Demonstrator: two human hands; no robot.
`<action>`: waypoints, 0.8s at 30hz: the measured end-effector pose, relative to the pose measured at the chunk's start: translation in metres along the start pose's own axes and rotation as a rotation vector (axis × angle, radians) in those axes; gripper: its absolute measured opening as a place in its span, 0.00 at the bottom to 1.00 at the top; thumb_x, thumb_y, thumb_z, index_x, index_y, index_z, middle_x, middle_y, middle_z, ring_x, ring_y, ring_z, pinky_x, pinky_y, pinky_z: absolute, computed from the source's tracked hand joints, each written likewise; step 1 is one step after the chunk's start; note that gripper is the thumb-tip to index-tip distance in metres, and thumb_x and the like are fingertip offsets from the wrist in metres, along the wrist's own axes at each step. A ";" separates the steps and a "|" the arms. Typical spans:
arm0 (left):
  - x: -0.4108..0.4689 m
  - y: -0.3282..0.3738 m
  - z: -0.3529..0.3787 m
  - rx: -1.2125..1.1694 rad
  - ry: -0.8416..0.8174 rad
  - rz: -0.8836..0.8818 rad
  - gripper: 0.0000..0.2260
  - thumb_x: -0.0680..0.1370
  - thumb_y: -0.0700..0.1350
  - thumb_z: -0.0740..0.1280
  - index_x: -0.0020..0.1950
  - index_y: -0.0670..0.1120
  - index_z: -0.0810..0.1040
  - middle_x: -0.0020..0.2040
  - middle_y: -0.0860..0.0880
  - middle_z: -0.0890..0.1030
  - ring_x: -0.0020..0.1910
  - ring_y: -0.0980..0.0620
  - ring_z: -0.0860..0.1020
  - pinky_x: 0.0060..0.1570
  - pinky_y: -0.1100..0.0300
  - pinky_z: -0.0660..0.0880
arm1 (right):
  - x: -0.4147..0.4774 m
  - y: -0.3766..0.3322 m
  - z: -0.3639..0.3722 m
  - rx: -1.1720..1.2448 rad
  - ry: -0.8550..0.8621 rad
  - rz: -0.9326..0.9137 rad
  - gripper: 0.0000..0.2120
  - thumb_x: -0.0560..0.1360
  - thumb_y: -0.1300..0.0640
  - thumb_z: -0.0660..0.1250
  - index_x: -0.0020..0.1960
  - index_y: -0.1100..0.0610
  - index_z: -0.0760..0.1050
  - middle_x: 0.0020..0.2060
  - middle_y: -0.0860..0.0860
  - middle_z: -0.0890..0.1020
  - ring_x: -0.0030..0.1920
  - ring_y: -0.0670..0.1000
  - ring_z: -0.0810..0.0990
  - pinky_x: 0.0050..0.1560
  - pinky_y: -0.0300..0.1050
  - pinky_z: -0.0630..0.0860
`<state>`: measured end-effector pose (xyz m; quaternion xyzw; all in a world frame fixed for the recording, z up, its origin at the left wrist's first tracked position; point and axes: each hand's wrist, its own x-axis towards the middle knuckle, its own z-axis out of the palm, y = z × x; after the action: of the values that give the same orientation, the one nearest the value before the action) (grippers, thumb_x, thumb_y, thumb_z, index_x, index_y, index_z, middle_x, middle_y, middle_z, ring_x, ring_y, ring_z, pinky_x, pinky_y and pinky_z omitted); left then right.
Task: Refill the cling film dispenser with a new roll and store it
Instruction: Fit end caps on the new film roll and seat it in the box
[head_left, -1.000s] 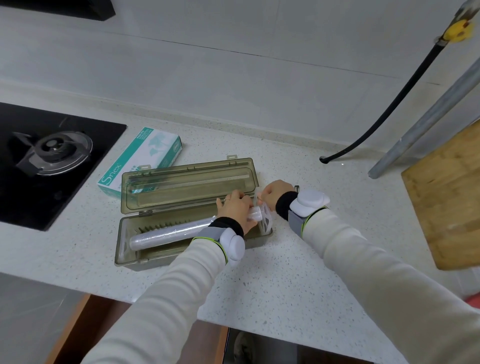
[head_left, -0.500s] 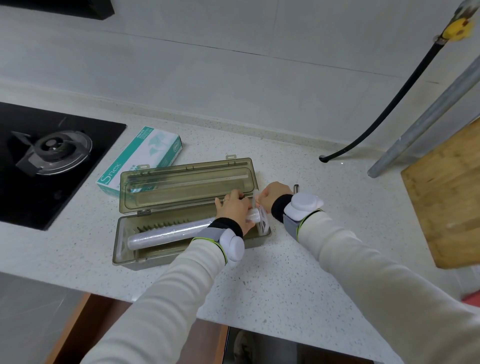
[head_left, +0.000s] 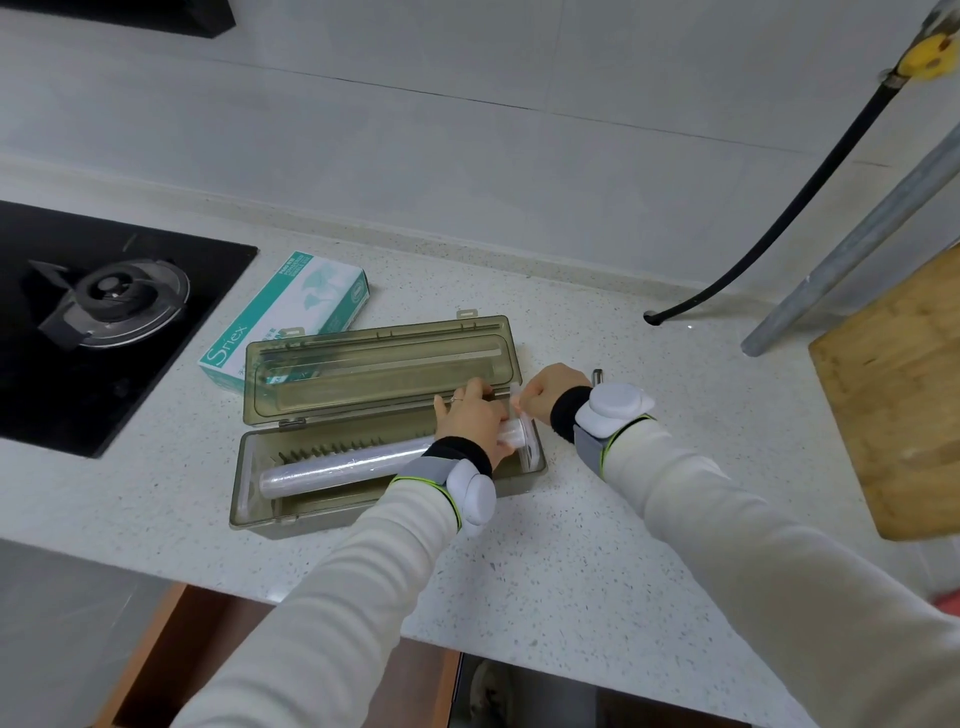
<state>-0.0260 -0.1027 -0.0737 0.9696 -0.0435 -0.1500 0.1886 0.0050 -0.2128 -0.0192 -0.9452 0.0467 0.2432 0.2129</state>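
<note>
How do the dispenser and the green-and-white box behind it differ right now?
The dispenser is translucent olive plastic; the green-and-white box is opaque printed card. The dispenser lies open, its lid hinged back and a cling film roll showing inside; the box looks closed. Both hands, left hand and right hand, work at the dispenser's right end; the box is untouched. Both are long, narrow and lie flat on the counter.

The left hand (head_left: 470, 415) hides the roll's (head_left: 343, 467) right end and its grip.
</note>
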 end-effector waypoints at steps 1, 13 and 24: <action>0.000 0.000 0.000 0.004 0.002 0.001 0.16 0.73 0.46 0.68 0.62 0.50 0.77 0.67 0.47 0.64 0.69 0.45 0.63 0.73 0.40 0.44 | 0.000 0.000 0.000 0.008 -0.004 0.002 0.06 0.75 0.59 0.63 0.41 0.60 0.73 0.37 0.55 0.75 0.41 0.51 0.72 0.42 0.39 0.67; -0.002 -0.002 -0.001 0.037 -0.012 0.024 0.18 0.72 0.48 0.70 0.62 0.48 0.77 0.69 0.49 0.63 0.69 0.46 0.64 0.75 0.41 0.46 | 0.004 0.003 -0.001 -0.029 -0.018 0.025 0.18 0.74 0.52 0.66 0.28 0.53 0.67 0.27 0.48 0.70 0.40 0.52 0.74 0.42 0.39 0.70; -0.002 -0.015 -0.001 0.100 -0.005 0.056 0.12 0.73 0.46 0.70 0.52 0.41 0.81 0.74 0.47 0.58 0.69 0.44 0.64 0.73 0.51 0.59 | 0.002 0.007 -0.003 0.061 -0.089 0.004 0.15 0.77 0.49 0.64 0.53 0.60 0.76 0.48 0.58 0.77 0.48 0.51 0.72 0.62 0.49 0.73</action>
<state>-0.0267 -0.0877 -0.0777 0.9758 -0.0785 -0.1447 0.1440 0.0074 -0.2202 -0.0201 -0.9263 0.0465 0.2841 0.2431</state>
